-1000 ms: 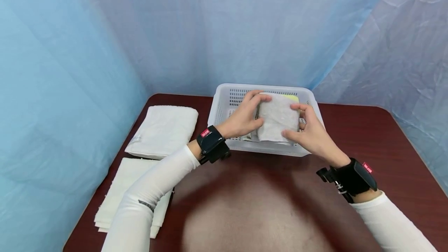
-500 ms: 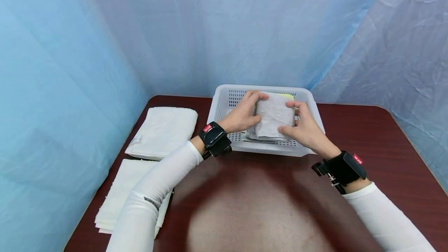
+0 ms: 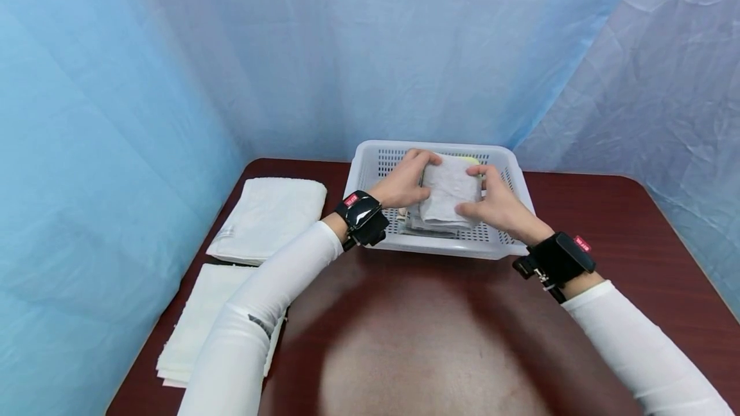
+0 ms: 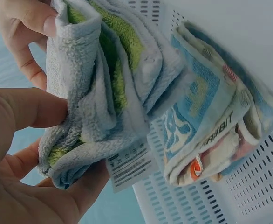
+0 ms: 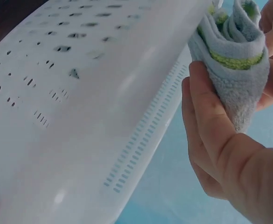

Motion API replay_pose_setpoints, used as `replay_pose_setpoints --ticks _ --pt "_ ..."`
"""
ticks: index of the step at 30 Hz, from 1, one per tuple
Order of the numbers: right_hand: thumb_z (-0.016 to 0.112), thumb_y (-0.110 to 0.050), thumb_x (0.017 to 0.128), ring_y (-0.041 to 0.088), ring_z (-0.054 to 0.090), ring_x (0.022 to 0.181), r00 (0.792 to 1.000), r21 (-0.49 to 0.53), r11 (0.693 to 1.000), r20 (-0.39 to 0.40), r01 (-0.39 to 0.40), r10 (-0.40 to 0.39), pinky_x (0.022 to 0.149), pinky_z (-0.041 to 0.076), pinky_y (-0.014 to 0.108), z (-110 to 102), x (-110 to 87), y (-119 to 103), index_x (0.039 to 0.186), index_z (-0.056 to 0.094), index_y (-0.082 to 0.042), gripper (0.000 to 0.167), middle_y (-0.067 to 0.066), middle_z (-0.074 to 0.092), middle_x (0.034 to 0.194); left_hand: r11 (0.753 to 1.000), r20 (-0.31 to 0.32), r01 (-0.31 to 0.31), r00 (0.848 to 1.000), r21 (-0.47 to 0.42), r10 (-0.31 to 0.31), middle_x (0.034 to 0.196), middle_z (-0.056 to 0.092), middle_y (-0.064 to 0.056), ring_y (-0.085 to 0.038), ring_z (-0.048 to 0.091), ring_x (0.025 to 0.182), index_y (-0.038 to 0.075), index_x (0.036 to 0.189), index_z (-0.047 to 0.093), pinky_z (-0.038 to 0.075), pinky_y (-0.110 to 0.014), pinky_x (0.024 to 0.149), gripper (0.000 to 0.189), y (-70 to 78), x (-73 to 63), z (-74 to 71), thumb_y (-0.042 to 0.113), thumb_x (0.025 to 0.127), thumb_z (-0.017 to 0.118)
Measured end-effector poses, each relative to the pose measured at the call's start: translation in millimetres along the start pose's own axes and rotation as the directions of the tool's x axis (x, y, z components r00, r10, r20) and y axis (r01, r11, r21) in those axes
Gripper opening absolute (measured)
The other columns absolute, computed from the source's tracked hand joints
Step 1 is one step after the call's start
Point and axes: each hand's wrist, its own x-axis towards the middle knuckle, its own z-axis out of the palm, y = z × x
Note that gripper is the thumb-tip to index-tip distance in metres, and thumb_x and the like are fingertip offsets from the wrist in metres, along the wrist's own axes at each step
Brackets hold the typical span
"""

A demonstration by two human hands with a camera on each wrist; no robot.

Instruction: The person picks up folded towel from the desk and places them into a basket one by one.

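Observation:
A folded grey towel [image 3: 451, 188] is held between my two hands, over the white plastic basket [image 3: 439, 249]. My left hand [image 3: 403, 183] grips its left side, thumb in front and fingers behind. On the opposite side my right hand [image 3: 498, 203] pinches the towel between thumb and fingers. Green layers show between the grey folds [image 4: 122, 60] in the left wrist view, where a printed care label [image 4: 132, 163] hangs from the towel. Inside the basket lies a folded patterned towel [image 4: 206, 116] in blue and cream with lettering, mostly covered by the grey one in the head view.
Two stacks of folded white towels lie at the table's left side, a rear stack [image 3: 277, 217] and a front stack [image 3: 202, 320] partly covered by my left sleeve. The basket stands at the rear of the dark red table [image 3: 613, 230], near the blue curtain [image 3: 370, 50].
Both hands have shifted slightly left with the grey towel. More of the layers under its near edge now shows in the head view.

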Motion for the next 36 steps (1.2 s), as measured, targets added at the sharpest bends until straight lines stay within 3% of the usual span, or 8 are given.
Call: replay_pose_setpoints --ticks 8,13,20,25,36 --pt "0.065 -0.014 0.094 0.033 0.054 0.098 0.995 0.012 0.998 0.073 -0.069 0.067 0.070 0.050 0.038 3.0 13.8 10.3 0.151 0.015 -0.001 0.077 0.031 0.035 0.134 0.997 0.098 0.076 0.992 0.009 -0.076 0.149 0.033 -0.020 -0.024 0.046 0.126 0.005 0.142 0.045 0.044 -0.029 0.099 0.058 -8.2 10.3 9.1 -0.003 0.087 0.063" --pt "0.064 -0.015 0.095 0.032 0.052 0.097 0.989 0.025 0.995 0.118 -0.093 0.090 0.067 0.050 0.036 5.3 21.0 13.4 0.151 0.014 -0.003 0.076 0.029 0.039 0.128 0.996 0.124 0.078 0.989 0.033 -0.082 0.143 0.037 -0.019 -0.024 0.047 0.118 0.005 0.141 0.044 0.044 -0.031 0.094 0.056 -16.3 14.7 12.5 -0.002 0.088 0.063" --pt "0.064 -0.011 0.095 0.032 0.051 0.097 0.987 0.020 0.996 0.141 -0.084 0.080 0.075 0.052 0.045 7.8 26.8 14.2 0.152 0.016 0.000 0.075 0.029 0.034 0.133 0.995 0.162 0.081 0.983 0.058 -0.089 0.143 0.037 -0.019 -0.024 0.047 0.115 0.005 0.141 0.044 0.042 -0.032 0.088 0.056 -23.2 18.3 10.7 -0.002 0.089 0.062" --pt "0.063 -0.008 0.095 0.031 0.052 0.095 0.989 0.021 0.997 0.135 -0.070 0.067 0.077 0.051 0.044 10.0 29.2 16.7 0.152 0.017 0.000 0.073 0.030 0.034 0.135 0.993 0.169 0.099 0.980 0.064 -0.109 0.145 0.035 -0.020 -0.025 0.048 0.117 0.006 0.141 0.043 0.043 -0.032 0.090 0.057 -25.1 20.6 10.7 -0.003 0.088 0.062" --pt "0.060 -0.003 0.095 0.038 0.048 0.112 0.987 0.060 0.995 0.148 -0.075 0.066 0.083 0.050 0.046 14.7 31.9 25.3 0.154 0.014 -0.001 0.075 0.031 0.031 0.143 0.982 0.199 0.129 0.968 0.140 -0.155 0.142 0.038 -0.016 -0.022 0.049 0.114 0.009 0.141 0.043 0.043 -0.031 0.088 0.052 -25.1 24.2 12.5 0.004 0.094 0.063"
